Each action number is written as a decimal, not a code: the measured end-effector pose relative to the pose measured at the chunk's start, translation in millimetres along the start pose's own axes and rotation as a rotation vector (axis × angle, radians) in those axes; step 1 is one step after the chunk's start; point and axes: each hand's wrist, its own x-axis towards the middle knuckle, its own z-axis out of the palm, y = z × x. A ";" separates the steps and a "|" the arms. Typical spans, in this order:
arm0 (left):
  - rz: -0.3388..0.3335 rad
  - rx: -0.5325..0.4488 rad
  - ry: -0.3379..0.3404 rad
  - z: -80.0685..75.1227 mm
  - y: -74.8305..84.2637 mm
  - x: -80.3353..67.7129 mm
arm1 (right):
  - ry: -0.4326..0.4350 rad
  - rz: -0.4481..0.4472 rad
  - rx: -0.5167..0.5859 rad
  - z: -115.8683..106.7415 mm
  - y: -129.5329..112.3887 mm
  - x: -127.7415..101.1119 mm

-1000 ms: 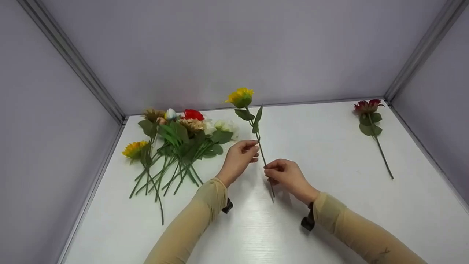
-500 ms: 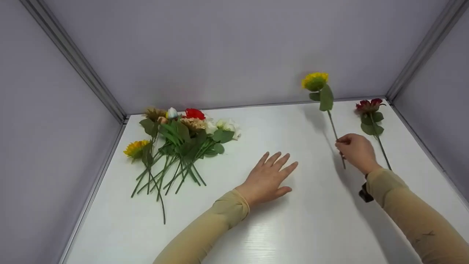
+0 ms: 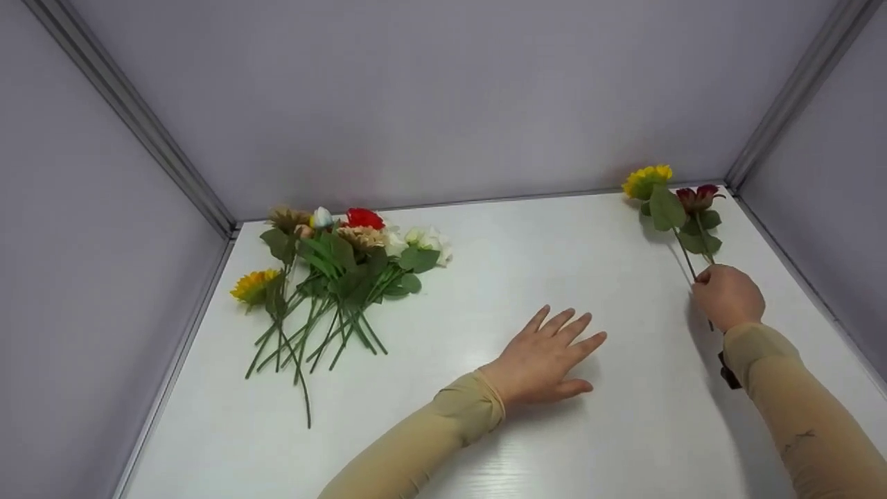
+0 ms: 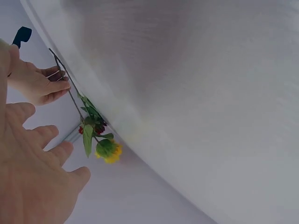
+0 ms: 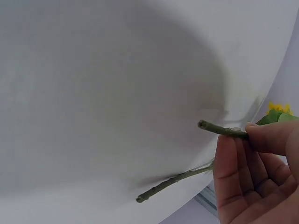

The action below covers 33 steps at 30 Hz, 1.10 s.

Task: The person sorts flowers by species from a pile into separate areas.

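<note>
I am pinching the yellow flower (image 3: 648,180) by its stem in my right hand (image 3: 727,296), at the far right of the white table (image 3: 624,416); its long axis is running near to far, head pointing far, beside the dark red flower (image 3: 698,197). My left hand (image 3: 547,357) is resting flat, fingers spread.

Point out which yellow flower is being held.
The yellow sunflower at the far right corner: the right hand pinches its stem. The other lies in the left pile.
</note>
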 end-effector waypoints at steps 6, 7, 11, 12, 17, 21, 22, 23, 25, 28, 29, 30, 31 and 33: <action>0.003 -0.013 -0.005 3.4 0.4 -1.0 | 0.007 0.014 -0.034 3.7 5.9 -0.7; 0.004 -0.016 -0.005 3.9 0.0 -1.4 | 0.008 0.016 -0.038 3.9 7.1 -1.0; 0.004 -0.027 -0.008 5.9 -1.2 -2.5 | 0.011 0.022 -0.047 3.2 12.5 -3.1; 0.004 -0.027 -0.010 6.1 -1.5 -2.9 | 0.009 0.024 -0.050 2.8 14.1 -3.7; 0.004 -0.019 -0.010 7.5 -3.0 -3.8 | -0.016 0.040 -0.059 -2.3 22.4 -6.0; 0.005 -0.016 -0.009 8.9 -4.5 -3.8 | -0.063 0.045 -0.062 -10.0 28.0 -5.6; 0.005 -0.015 -0.010 9.4 -4.8 -3.8 | -0.083 0.044 -0.063 -12.2 29.4 -5.1; 0.005 -0.016 -0.012 9.7 -5.2 -3.9 | -0.101 0.041 -0.064 -14.3 30.6 -4.6; 0.004 -0.020 -0.016 10.3 -5.8 -4.0 | -0.141 0.043 -0.064 -18.4 32.6 -3.6; 0.004 -0.025 -0.019 10.7 -6.8 -4.4 | -0.181 0.052 -0.065 -22.4 34.7 -3.3; 0.005 -0.026 -0.019 10.9 -7.1 -4.4 | -0.184 0.057 -0.065 -23.1 34.9 -3.6; 0.006 -0.027 -0.019 10.9 -7.3 -4.5 | -0.186 0.062 -0.064 -23.5 34.9 -4.1; 0.007 -0.027 -0.020 10.9 -7.5 -4.6 | -0.183 0.064 -0.066 -23.4 34.8 -4.7; 0.007 -0.029 -0.023 11.1 -8.2 -4.7 | -0.161 0.063 -0.072 -22.6 33.6 -6.4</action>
